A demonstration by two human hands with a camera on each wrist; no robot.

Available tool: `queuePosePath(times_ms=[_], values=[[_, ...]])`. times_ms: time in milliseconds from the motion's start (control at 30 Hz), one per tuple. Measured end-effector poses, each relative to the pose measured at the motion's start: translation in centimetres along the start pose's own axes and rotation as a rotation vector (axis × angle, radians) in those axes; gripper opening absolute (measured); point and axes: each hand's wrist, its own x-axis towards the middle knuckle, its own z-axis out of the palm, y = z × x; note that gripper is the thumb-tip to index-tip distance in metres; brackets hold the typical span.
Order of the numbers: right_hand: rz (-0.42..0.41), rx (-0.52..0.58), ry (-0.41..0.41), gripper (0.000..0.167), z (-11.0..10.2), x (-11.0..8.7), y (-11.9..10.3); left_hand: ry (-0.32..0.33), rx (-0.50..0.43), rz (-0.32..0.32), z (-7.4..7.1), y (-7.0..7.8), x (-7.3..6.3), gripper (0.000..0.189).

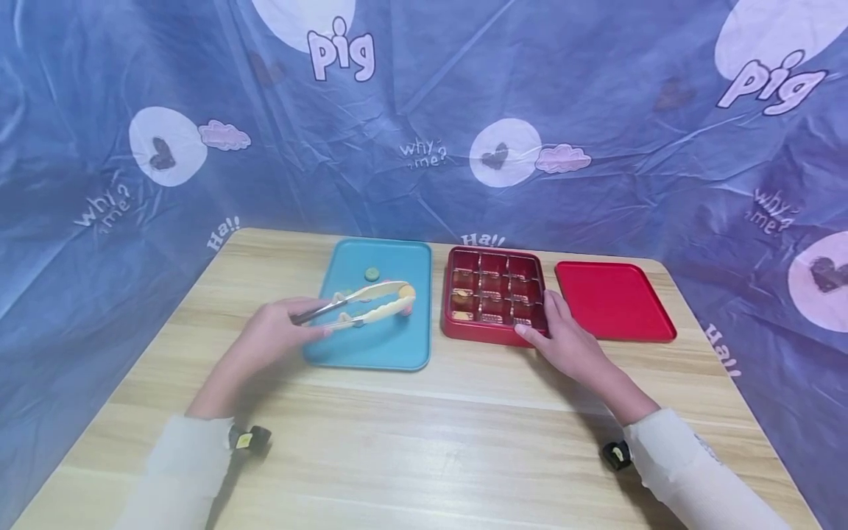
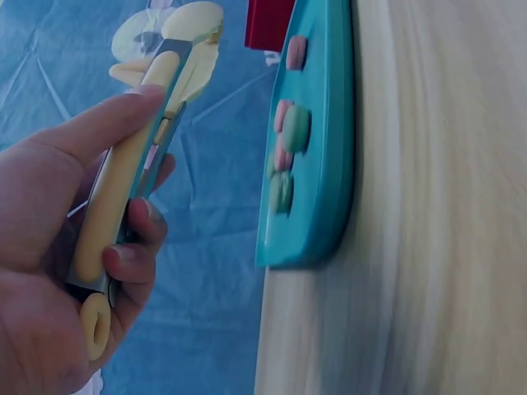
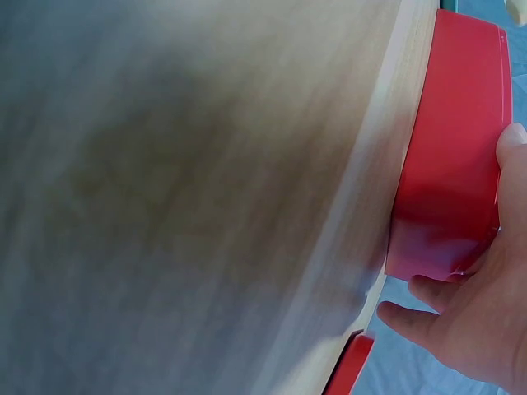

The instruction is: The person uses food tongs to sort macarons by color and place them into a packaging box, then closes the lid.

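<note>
My left hand (image 1: 281, 327) grips cream-and-metal tongs (image 2: 123, 181), thumb along one arm and fingers curled round the other. The tong tips reach over the blue tray (image 1: 367, 356), with a yellow macaron (image 1: 407, 292) between them in the head view. Under them lie pink macarons (image 2: 296, 52) and green macarons (image 2: 296, 129) on the tray. My right hand (image 1: 567, 335) holds the near right corner of a red box (image 3: 453, 148), thumb at its front rim and fingers along its side. Inside is a clear divided insert; yellow macarons (image 1: 462, 316) sit in its left column.
A red lid (image 1: 616, 302) lies flat on the wooden table (image 1: 424, 442), right of the box. Behind the table hangs a blue printed cloth (image 1: 411, 199), which also runs along both sides.
</note>
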Motion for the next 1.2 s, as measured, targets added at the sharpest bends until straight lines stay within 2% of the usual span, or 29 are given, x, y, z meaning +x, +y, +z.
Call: queuePosePath(times_ms=[167,300,600,800,967,1200], values=[[0.006,0.004,-0.005,0.113,0.1,0.1,-0.1,0.003,-0.004,0.039,1.1,0.8,1.8,0.067],[0.010,0.013,-0.003,0.114,0.1,0.1,-0.3,0.005,0.017,0.064,1.7,1.1,2.7,0.063],[-0.002,0.005,0.007,0.113,0.0,0.0,-0.3,0.013,0.056,0.040,1.7,0.1,2.5,0.060],[0.001,0.004,0.000,0.113,0.1,0.0,-0.1,-0.003,0.062,0.017,1.6,0.2,2.6,0.062],[0.000,-0.001,0.005,0.113,0.2,0.0,0.0,-0.012,0.067,0.013,1.5,1.1,3.3,0.061],[0.000,-0.002,0.006,0.113,0.1,0.1,0.0,-0.019,0.086,0.064,1.3,3.1,5.1,0.057]])
